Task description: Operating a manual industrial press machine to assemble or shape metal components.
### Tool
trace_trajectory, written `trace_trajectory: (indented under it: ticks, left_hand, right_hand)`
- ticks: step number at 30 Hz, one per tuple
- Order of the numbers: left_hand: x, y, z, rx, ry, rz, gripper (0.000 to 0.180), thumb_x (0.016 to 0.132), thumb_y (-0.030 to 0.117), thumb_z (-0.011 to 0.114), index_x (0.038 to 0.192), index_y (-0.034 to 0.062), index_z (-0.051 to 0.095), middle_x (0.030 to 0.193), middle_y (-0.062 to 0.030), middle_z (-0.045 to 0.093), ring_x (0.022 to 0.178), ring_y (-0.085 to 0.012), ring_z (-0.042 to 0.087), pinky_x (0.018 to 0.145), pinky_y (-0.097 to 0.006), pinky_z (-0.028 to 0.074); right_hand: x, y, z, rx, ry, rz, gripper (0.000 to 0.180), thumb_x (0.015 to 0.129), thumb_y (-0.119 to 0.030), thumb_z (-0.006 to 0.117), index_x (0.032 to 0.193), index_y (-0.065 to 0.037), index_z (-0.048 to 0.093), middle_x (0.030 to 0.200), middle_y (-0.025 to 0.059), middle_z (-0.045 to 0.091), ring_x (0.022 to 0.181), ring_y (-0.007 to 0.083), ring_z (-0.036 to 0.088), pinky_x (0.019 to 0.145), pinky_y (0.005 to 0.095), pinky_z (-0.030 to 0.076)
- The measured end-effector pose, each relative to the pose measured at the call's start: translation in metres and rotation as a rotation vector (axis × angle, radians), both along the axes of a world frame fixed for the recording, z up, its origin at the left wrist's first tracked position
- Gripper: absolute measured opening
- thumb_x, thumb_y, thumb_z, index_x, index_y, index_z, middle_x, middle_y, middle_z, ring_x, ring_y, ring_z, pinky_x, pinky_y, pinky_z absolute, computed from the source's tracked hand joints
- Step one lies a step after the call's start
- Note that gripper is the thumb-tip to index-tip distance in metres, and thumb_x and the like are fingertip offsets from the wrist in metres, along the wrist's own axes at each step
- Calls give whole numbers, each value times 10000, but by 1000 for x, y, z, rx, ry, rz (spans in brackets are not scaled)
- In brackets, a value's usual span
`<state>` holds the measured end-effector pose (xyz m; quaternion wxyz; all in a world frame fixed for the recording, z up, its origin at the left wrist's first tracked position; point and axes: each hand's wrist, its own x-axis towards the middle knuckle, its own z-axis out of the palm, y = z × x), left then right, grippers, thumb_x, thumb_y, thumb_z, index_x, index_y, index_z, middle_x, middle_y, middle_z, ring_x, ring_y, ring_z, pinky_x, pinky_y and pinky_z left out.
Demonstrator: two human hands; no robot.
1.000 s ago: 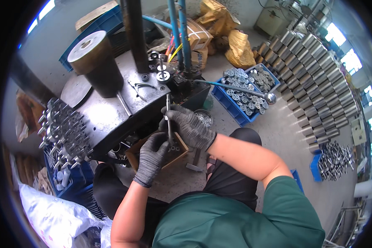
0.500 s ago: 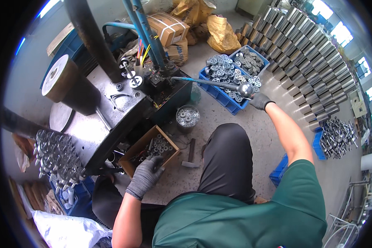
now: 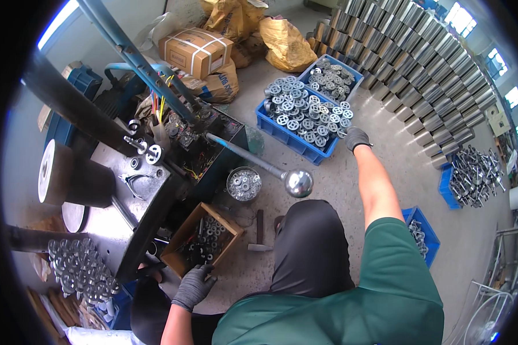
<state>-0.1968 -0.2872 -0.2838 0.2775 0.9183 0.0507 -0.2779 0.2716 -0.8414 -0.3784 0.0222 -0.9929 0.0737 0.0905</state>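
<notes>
Beside the blue crate [image 3: 305, 118] of metal discs, the right hand [image 3: 357, 138] reaches, grip not clear; left hand [image 3: 193, 286] rests open at the cardboard box [image 3: 200, 240], fingers ready for small parts.

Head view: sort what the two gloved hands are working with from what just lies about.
In hand:
- left hand at brown cardboard box of small dark metal parts
- right hand at blue plastic crate of round silver flanges

Lying about:
- yellow sacks
- strapped cardboard carton
- small hammer
</notes>
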Motion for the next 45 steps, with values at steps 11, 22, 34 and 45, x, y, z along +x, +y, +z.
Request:
trace_trajectory:
  ticks: [11,22,34,45]
  left_hand:
    - [3,2,-26,11,29,-6,411,894,292,703,1237,69,662,1126,-199,680,1029,-378,676,913,-466,540]
    - [8,-2,-38,4,69,-34,395,867,266,725,1198,57,677,1069,-198,701,979,-371,697,864,-467,557]
    - [6,1,-48,-7,60,-22,390,861,256,728,1189,53,677,1075,-196,702,952,-358,706,848,-459,564]
    - [10,-7,-40,43,86,-26,395,879,269,725,1202,48,675,1098,-210,698,986,-377,695,876,-457,553]
  right_hand:
    - [46,27,-27,-41,16,-32,294,905,-152,576,1137,-65,734,1212,205,699,1151,357,672,950,483,553]
    - [76,78,-44,-542,100,428,343,966,-192,499,1164,-110,767,1229,108,735,1135,286,695,915,550,471]
    - [64,71,-68,-438,43,132,320,952,-192,512,1125,-133,774,1137,101,760,1077,284,713,867,565,495]
    - [7,47,-85,350,-321,-420,604,968,-545,435,1246,-49,639,1315,266,620,1203,417,623,985,516,507]
